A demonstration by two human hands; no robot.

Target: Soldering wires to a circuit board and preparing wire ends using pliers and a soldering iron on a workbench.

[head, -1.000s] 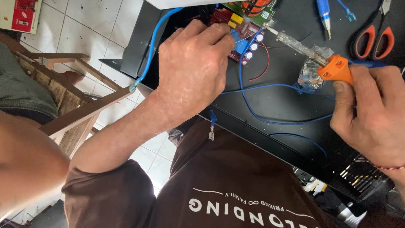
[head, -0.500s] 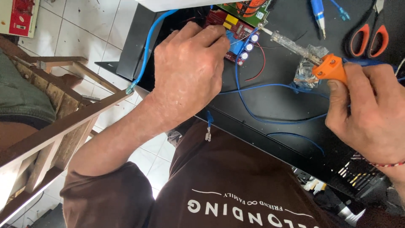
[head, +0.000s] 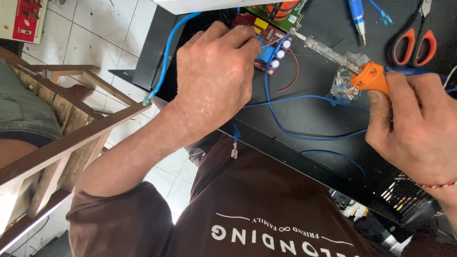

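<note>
At the far left, a wooden frame slants over the white tiled floor, with a red and white box lying in the upper corner. A blue wire drops from the top of the black surface down its left edge. Your left hand lies knuckles up over the edge of the surface, fingers curled down and pinched at the red circuit board; what the fingertips grip there is hidden under the hand, so you cannot tell whether they hold the board or a wire on it. Below the edge a short blue lead with a metal connector hangs over your brown shirt. Just beyond the red board sits a green circuit board at the top of the view. A long blue wire loops across the surface between your hands. The soldering iron points its clear shaft and tip at the right edge of the red board, the tip touching or just beside it. Your right hand is closed around the orange handle of the iron, thumb pressed against its end. A small clear plastic bag lies under the handle. A blue pen-shaped tool and orange-handled scissors rest at the top right.
</note>
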